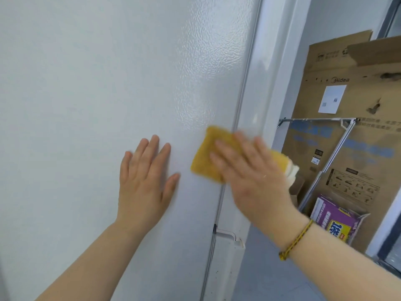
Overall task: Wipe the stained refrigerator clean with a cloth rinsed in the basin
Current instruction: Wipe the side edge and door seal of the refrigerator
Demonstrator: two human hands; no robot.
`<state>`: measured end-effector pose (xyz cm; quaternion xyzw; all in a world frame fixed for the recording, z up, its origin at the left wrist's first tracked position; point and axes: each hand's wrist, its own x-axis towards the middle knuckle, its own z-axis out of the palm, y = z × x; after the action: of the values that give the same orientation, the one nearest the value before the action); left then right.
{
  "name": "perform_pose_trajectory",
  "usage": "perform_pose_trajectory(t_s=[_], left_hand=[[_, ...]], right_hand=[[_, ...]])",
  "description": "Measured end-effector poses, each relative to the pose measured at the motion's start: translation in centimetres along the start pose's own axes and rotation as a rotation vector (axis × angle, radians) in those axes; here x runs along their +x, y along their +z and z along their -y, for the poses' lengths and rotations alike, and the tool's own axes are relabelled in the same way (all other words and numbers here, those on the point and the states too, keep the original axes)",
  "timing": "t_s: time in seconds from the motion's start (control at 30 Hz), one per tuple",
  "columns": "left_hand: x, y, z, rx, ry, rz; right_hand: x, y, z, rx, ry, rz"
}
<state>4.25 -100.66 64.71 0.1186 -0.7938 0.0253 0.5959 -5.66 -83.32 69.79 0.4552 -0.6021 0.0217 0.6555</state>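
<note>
Refrigerator point(108, 72): left hand point(144, 181) flat; right hand point(249, 170) presses cloth point(206, 155).

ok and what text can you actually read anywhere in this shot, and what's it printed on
"Midea": printed on the tall cardboard box.
Blue and black print lower on that box: too blurred to read.
White sheet stuck on the box: print too small to read.
Purple box: characters too blurred to read.
Refrigerator and cloth: no text.
</note>
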Motion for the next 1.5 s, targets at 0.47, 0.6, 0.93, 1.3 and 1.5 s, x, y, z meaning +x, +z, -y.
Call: perform_pose_trajectory(t_s=[0.47,0.6,0.93,1.3,1.5], left_hand=[[-0.6,1.0,-0.4,0.048,-0.025,-0.064],[-0.7,1.2,-0.3,0.065,-0.020,-0.063],[-0.9,1.3,-0.6,0.055,-0.026,-0.044],[-0.7,0.7,-0.6,0.034,-0.037,-0.005],[-1.0,0.4,-1.1,-0.010,-0.079,0.023]], right_hand=[[-2.1,-1.2,-1.8,0.019,-0.143,0.042],[0.4,-1.0,-3.3,0.048,-0.021,-0.057],[-0.4,-1.7,-3.3,-0.001,-0.216,0.044],[-7.9,-0.6,1.5,0.158,-0.198,0.122],[-3.8,-1.0,-1.7,0.072,-0.163,-0.006]])
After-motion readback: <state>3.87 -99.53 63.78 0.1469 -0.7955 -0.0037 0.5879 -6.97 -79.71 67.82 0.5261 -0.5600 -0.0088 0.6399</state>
